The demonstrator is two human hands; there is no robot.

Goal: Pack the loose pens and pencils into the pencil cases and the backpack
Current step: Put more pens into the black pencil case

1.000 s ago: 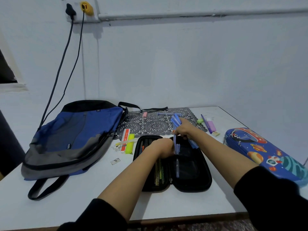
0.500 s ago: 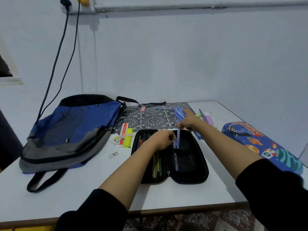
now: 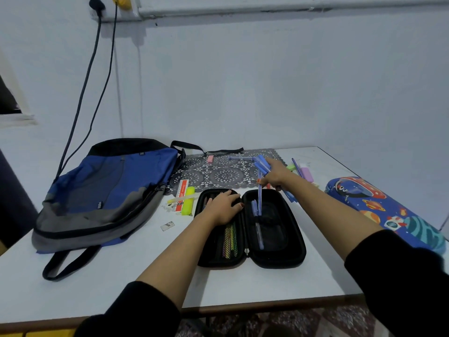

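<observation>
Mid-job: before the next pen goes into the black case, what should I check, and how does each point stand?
1. Black pencil case lies open and flat: ok.
2. Left hand rests on its left half, steadying it: ok.
3. Right hand grips the blue pens: ok.
4. One of them points down into the right half: ok.
5. Space-print case open for later items: not ok, closed.
6. Backpack unzipped: cannot tell.
</observation>
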